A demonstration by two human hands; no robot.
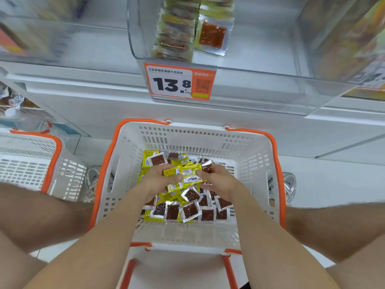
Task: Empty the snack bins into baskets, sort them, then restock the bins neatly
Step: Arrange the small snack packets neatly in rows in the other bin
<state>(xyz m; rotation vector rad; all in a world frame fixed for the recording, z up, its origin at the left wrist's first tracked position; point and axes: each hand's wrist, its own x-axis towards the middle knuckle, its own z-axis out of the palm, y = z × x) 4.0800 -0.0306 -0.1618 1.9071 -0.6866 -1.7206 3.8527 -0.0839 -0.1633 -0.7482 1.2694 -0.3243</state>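
A small bundle of packets (187, 174) sits between two hands. I count four yellow wrappers in it, and one silver-edged packet with a dark brown window at its right end; any others are hidden. The left hand (155, 178) curls its fingers and thumb round the bundle's left side. The right hand (218, 180) grips the right side, with its fingertips on the silver-edged packet.

Directly beneath the grip lies a heap of loose packets (189, 209), some with the yellow face up and some with the brown window up. There are well over twenty, overlapping too much to count exactly. They cover the floor of one white basket (250, 155) with an orange rim. The hands and bundle are inside it, below the rim. Its two orange handles (230, 270) are folded down on the side nearer the person.

Just outside the basket walls, one shoe (92, 180) shows to the left of the grip and one (290, 184) to the right. Further left stands a second basket (31, 161), also white and orange. Its contents cannot be seen.

Above and beyond the grip is one clear bin (260, 65). It holds one tightly packed row of packets (177, 36), blurred beyond counting. Just to the right of the row is a single packet (212, 36) with its reddish-brown window facing out. One orange and white price tag (180, 82) reading 13.8 hangs on the bin's front edge. Two more bins flank it, both blurred.
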